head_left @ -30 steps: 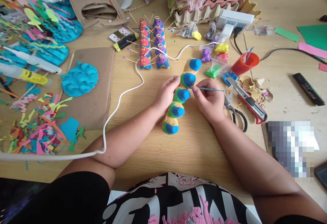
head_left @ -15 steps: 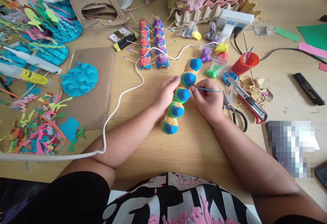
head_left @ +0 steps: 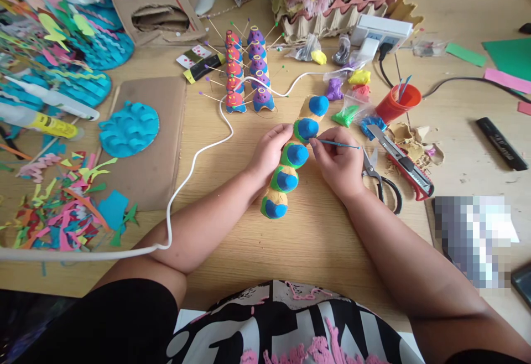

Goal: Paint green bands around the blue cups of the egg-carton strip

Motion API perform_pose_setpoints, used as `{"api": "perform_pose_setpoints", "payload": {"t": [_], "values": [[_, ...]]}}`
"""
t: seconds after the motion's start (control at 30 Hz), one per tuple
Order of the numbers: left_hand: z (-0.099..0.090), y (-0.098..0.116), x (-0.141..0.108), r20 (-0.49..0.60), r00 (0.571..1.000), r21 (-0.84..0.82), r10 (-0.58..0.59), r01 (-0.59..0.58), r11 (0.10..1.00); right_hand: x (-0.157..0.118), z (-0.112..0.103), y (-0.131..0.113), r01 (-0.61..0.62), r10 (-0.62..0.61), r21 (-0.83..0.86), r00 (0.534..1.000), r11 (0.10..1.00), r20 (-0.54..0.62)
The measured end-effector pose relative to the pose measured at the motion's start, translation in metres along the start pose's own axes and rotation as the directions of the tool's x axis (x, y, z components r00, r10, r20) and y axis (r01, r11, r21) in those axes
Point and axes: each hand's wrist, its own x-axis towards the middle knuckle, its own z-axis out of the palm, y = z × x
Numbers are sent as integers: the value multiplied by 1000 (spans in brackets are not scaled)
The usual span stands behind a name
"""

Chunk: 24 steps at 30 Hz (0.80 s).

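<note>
My left hand grips the left side of an egg carton strip, whose row of bumps is coated with blue and green clay over tan cardboard. The strip slants, its far end up and to the right. In my right hand a thin blue stick tool is pinched, its tip end by the second bump from the far end. Whether the tip touches the clay I cannot tell. Behind stand a red decorated carton strip and a purple one, both stuck with pins.
Scissors and a red box cutter lie right of my right hand, near an orange cup and bagged clay. A white cable crosses at left, by cardboard and paper scraps. Egg trays are stacked behind.
The near end of the coated strip has shifted slightly to the left. Both hands stay almost in the same place, still holding the strip and the tool.
</note>
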Motion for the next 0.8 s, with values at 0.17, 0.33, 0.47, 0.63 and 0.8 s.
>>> {"api": "perform_pose_setpoints", "payload": {"t": [0.17,0.33,0.47,0.63,0.8], "values": [[-2,0,2,-11,1000,-13,-25,25,1000,1,-1,-2,0,-1,3,1000,1000,18],[-8,-5,9,-6,999,-19,-32,32,999,1,-1,-4,-13,10,89,1000,996,25],[-9,-6,11,-6,998,3,-60,60,998,1,0,-3,-27,26,73,999,997,25],[-9,-4,10,14,997,6,-82,82,997,1,0,-2,-38,36,64,999,997,26],[-8,-3,9,35,999,38,-8,7,999,2,0,-3,-47,46,52,999,998,24]]}}
